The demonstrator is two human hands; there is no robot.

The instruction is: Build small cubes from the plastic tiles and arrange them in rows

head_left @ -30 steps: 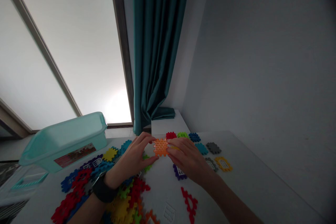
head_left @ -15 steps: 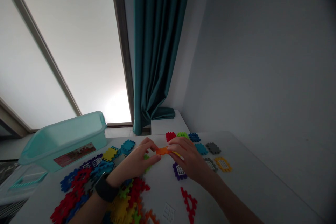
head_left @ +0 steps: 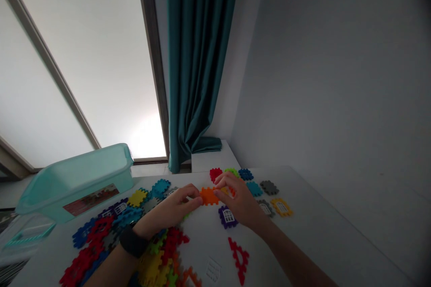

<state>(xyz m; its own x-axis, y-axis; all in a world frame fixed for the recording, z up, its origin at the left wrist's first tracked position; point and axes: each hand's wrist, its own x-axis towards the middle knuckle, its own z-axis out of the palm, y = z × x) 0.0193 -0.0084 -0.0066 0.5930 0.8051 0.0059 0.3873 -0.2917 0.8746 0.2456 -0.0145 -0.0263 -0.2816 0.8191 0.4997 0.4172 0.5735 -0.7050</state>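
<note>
An orange interlocking plastic tile [head_left: 209,196] with notched edges is held between my two hands above the table. My left hand [head_left: 180,206], with a dark band on its wrist, pinches the tile's left edge. My right hand [head_left: 237,199] grips the tile's right edge between thumb and fingers. Part of a yellow piece shows behind the right fingers; whether it is touched I cannot tell. Just below the right hand lies a purple tile [head_left: 228,217] with a white window insert.
A heap of mixed tiles [head_left: 153,269] covers the table's left side, beside a teal plastic tub [head_left: 77,184]. Behind and right of my hands lie a red tile [head_left: 215,174], a grey tile [head_left: 269,187] and a yellow window frame [head_left: 282,207]. A red triangular piece [head_left: 239,260] lies nearer.
The orange tile has turned from nearly edge-on so that its broad face shows. Both hands keep hold of it. The whole view has shifted slightly.
</note>
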